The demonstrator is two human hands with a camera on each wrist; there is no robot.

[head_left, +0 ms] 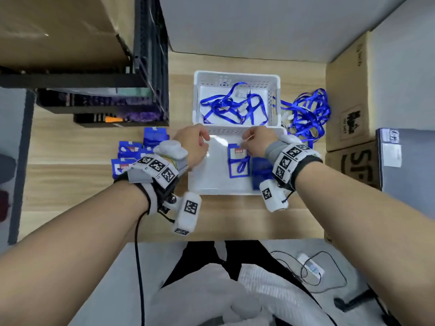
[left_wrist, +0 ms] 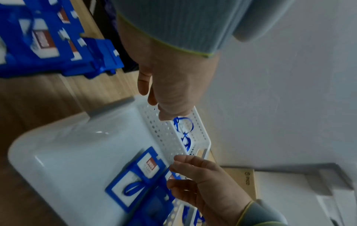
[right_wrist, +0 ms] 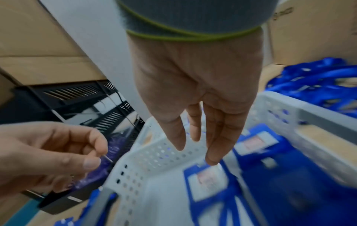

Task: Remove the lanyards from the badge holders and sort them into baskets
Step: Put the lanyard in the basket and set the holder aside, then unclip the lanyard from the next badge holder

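Two white perforated baskets stand in a row. The far basket (head_left: 235, 75) holds blue lanyards (head_left: 230, 104). The near basket (head_left: 204, 191) holds blue badge holders (head_left: 239, 163), one with a short blue loop lying on it. My left hand (head_left: 200, 140) hovers over the near basket's far left corner, thumb and forefinger pinching a thin pale sliver (right_wrist: 108, 159) too small to identify. My right hand (right_wrist: 197, 146) hangs above the badge holders (right_wrist: 208, 182) with straight fingers, holding nothing.
A pile of badge holders (head_left: 134, 151) lies on the wooden table left of the near basket. Loose blue lanyards (head_left: 306, 111) are heaped right of the far basket. A black rack (head_left: 117, 102) stands at the back left, cardboard boxes (head_left: 348, 102) at the right.
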